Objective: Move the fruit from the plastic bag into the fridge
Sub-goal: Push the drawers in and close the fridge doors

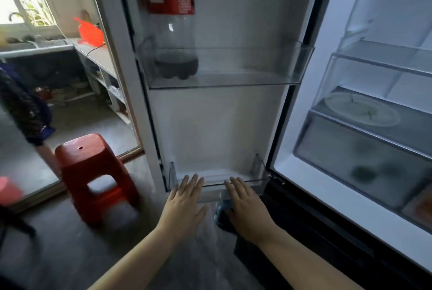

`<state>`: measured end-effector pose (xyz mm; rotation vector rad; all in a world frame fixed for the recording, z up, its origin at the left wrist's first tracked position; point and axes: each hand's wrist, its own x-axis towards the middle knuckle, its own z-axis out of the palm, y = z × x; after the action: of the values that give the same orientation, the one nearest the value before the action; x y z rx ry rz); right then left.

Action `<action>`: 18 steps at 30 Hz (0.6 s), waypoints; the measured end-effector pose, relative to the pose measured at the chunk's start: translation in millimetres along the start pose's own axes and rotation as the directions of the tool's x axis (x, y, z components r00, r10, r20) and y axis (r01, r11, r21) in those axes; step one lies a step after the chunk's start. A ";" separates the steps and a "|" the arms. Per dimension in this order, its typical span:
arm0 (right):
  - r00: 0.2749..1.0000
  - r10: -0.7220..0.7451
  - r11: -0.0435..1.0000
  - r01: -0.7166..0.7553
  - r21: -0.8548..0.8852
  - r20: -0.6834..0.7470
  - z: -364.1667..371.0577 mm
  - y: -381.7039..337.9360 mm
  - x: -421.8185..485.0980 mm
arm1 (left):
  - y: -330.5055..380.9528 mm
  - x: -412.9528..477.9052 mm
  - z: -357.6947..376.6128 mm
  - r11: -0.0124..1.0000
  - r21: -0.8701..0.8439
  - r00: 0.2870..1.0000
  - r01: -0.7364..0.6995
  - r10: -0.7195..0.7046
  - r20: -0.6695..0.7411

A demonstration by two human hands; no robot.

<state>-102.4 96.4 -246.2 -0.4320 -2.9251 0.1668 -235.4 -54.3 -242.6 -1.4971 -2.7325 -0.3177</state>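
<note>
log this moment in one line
fridge: open | left hand: open, at lower door bin | right hand: open, same bin | bottle: upper bin

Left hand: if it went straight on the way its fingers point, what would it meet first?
Most likely the clear lower door bin: the left hand, open and flat, reaches to the bin's front rim. Beyond that lies the door's white inner wall. Depth is unclear; it may already touch the bin.
</note>
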 end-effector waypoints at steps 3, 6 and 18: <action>0.998 -0.004 1.000 0.002 0.030 0.060 7.0 -37.0 22.2 | -27.2 -15.3 -3.5 1.000 -0.015 1.000 -0.002 0.002 -0.003; 0.998 0.009 0.998 -0.013 0.055 0.062 20.5 -71.1 40.4 | -55.6 -26.3 -4.0 1.000 0.017 1.000 -0.017 0.017 0.007; 0.985 0.173 0.982 -0.174 0.076 0.015 35.1 -126.0 36.6 | -96.5 -46.1 2.5 0.986 0.009 0.980 -0.168 0.166 0.110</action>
<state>-178.4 -15.6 -257.5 -0.6760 -2.8756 0.3045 -290.7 -142.7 -266.5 -1.7752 -2.6556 -0.2123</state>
